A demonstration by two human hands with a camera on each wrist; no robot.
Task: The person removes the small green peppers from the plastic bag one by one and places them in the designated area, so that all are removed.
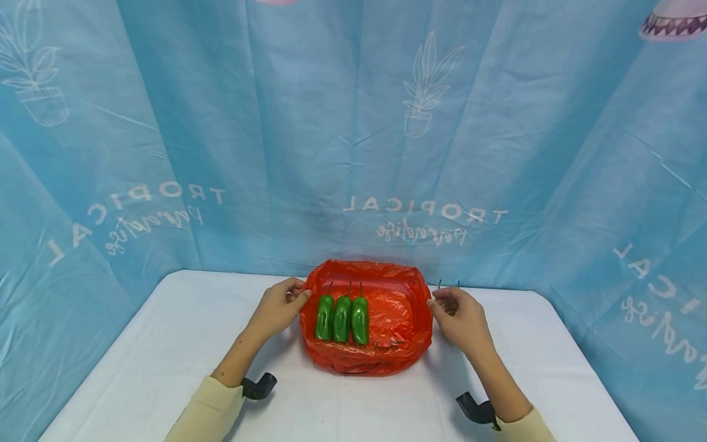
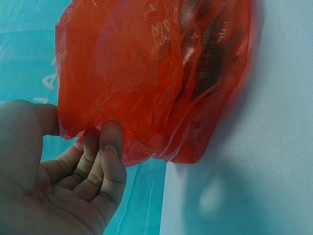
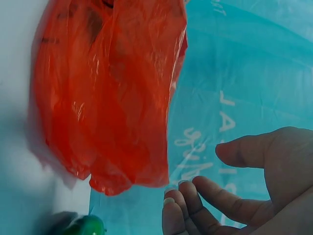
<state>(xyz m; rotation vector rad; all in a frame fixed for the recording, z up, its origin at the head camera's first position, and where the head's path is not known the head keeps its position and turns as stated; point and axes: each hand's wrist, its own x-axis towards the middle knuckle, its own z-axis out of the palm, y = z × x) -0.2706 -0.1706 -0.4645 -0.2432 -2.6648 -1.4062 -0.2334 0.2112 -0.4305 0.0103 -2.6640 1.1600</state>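
A red plastic bag (image 1: 394,313) stands on the table with its mouth spread wide. Inside its left part, three green peppers (image 1: 342,318) lie side by side, stems toward the back. My left hand (image 1: 278,309) is at the bag's left rim; in the left wrist view, thumb and fingers pinch the thin red plastic (image 2: 117,78). At the opposite rim is my right hand (image 1: 460,316). The right wrist view has its thumb and fingers (image 3: 210,200) parted, with no plastic between them, close beside the bag's edge (image 3: 161,166).
Thin stems (image 1: 458,284) stick up behind my right hand, and part of a green pepper (image 3: 91,225) shows low in the right wrist view. The white table (image 1: 353,408) meets a blue printed curtain (image 1: 331,153) at the back and sides.
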